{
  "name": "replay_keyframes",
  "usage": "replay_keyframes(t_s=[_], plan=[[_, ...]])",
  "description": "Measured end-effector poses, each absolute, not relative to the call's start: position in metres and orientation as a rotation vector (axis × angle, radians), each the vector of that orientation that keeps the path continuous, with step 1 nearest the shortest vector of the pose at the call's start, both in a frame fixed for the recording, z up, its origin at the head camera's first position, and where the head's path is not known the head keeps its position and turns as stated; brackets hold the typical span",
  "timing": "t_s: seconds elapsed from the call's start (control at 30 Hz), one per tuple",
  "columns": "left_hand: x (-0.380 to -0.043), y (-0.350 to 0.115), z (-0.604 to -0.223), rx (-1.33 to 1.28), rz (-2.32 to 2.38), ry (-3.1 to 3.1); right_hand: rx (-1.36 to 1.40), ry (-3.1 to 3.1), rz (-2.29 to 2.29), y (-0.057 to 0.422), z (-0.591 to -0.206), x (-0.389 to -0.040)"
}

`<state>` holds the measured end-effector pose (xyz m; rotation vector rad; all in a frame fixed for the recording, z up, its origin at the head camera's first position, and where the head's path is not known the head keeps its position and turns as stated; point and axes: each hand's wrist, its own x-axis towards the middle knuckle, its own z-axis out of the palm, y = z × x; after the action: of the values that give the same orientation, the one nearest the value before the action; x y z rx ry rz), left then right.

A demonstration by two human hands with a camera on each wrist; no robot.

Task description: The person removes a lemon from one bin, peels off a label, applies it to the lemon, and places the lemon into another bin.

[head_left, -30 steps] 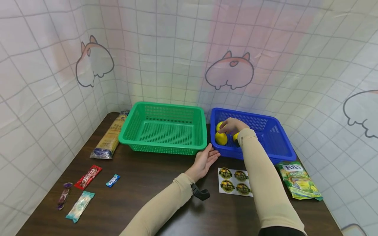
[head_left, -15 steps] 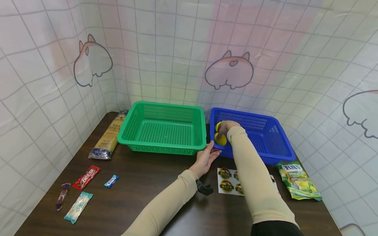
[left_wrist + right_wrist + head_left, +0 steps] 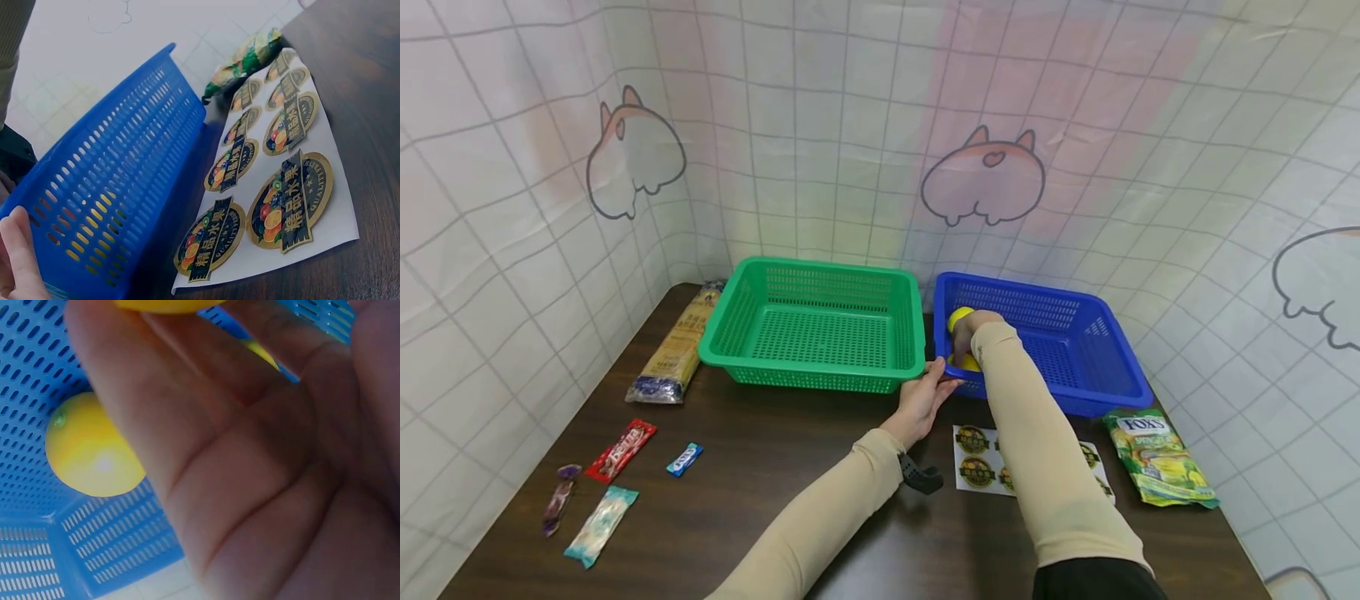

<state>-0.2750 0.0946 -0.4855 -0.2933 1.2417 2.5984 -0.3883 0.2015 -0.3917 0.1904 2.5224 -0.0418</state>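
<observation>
Near the left end of the blue basket (image 3: 1097,392), my right hand (image 3: 976,327) reaches down inside, its fingers curled on a lemon (image 3: 967,363). The right wrist view shows that held lemon (image 3: 169,305) only at its top edge. Another lemon (image 3: 958,317) lies just behind the hand, and a further yellow bit (image 3: 261,354) shows between the fingers. My left hand (image 3: 917,404) grips the basket's near left corner, thumb at the rim. In the left wrist view its fingers (image 3: 22,256) rest on the perforated outer wall.
A green basket (image 3: 730,368) stands left of the blue one, a noodle pack (image 3: 677,346) beside it. Several wrapped snacks (image 3: 621,450) lie front left. A sticker sheet (image 3: 973,454) lies under my right forearm; a FOX'S candy bag (image 3: 1161,458) is at right.
My right hand has moved left and down onto the front lemon. The left hand has shifted slightly up, its thumb coming onto the blue basket's corner.
</observation>
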Motion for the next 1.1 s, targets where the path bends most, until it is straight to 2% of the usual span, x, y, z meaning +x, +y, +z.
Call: replay_keyframes(t_s=[0.13,0.33,0.67,0.93,1.1], plan=[[-0.275,0.095,-0.487,-0.299,2.593,1.258,0.184,2.493,-0.054,0.201,-0.378,-0.380],[-0.276,0.094,-0.490,-0.290,2.599,1.309,-0.068,2.505,0.039,0.211,-0.368,-0.383],[-0.278,0.093,-0.490,-0.244,2.568,1.307,-0.283,2.530,-0.252,0.222,-0.330,-0.368],[-0.273,0.078,-0.490,-0.165,2.411,1.373,-0.604,2.727,-0.221,0.222,-0.298,-0.323],[-0.263,0.065,-0.490,0.041,2.282,1.492,-0.767,2.857,-0.266,0.220,-0.298,-0.279]])
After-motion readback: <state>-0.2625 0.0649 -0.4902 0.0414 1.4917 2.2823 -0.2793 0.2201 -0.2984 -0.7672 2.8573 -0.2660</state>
